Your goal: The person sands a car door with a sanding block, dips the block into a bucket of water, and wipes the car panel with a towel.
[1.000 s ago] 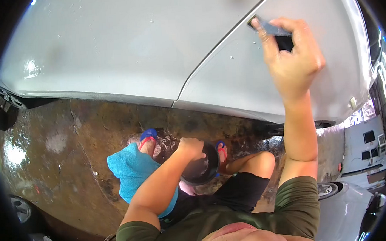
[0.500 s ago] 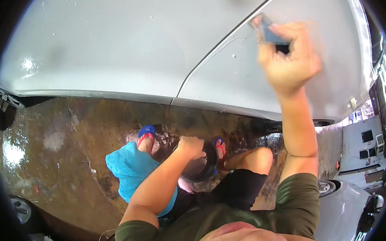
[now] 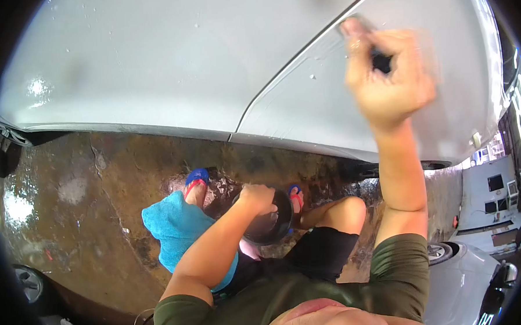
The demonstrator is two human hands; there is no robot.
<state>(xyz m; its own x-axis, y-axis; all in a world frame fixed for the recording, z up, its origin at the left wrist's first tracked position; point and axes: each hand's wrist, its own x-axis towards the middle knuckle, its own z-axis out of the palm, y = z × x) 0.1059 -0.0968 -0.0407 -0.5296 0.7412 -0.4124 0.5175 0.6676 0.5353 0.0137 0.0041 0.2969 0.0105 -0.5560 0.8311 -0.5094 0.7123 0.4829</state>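
Note:
Blurred by motion, my right hand is closed round a dark sanding block or pad against the silver car panel, just right of the panel seam. Only a dark part of the block shows between the fingers. Lower down, my left hand grips the rim of a black bucket between my legs. A blue towel lies over my left leg, beside the left forearm.
The wet brown floor runs below the car's lower edge. A wheel shows at the lower left. Another silver car stands at the lower right. My feet, in blue and red sandals, flank the bucket.
My right hand has shifted slightly left and stays at the panel, with its grip turned so that less of the block shows. The left hand has stayed on the bucket.

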